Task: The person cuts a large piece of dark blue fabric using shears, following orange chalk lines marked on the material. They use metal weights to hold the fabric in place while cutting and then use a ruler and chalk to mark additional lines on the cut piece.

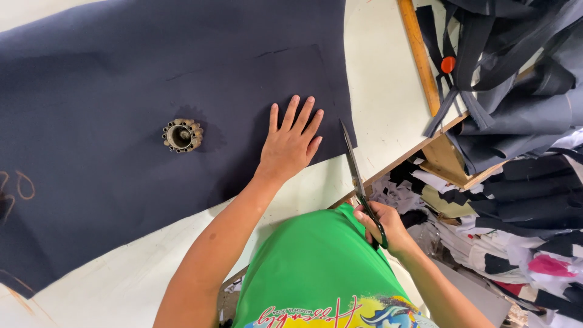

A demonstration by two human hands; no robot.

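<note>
While I watch through the head camera, I see my left hand (pixel 293 144) lying flat and released, fingers spread, on the dark navy fabric (pixel 121 91) that covers most of the pale surface (pixel 379 85). The palm presses near the cloth's right edge, just beside the scissors (pixel 358 176). My right hand (pixel 384 226) is clenched around the green handles of those scissors, low near my green shirt (pixel 316 267), with the long blades pointing up and away from me; the tip sits at the cloth's right edge, close to my left fingertips (pixel 303 112). I cannot tell whether the blades are parted. A round metal weight (pixel 181 135) with a ring of small knobs rests on the fabric, left of my left hand and apart from it. Orange chalk marks (pixel 18 185) show at the cloth's far left. Along the surface's right edge runs a wooden ruler (pixel 419 54), and beyond it dark cut pieces (pixel 516 79) are heaped.
</note>
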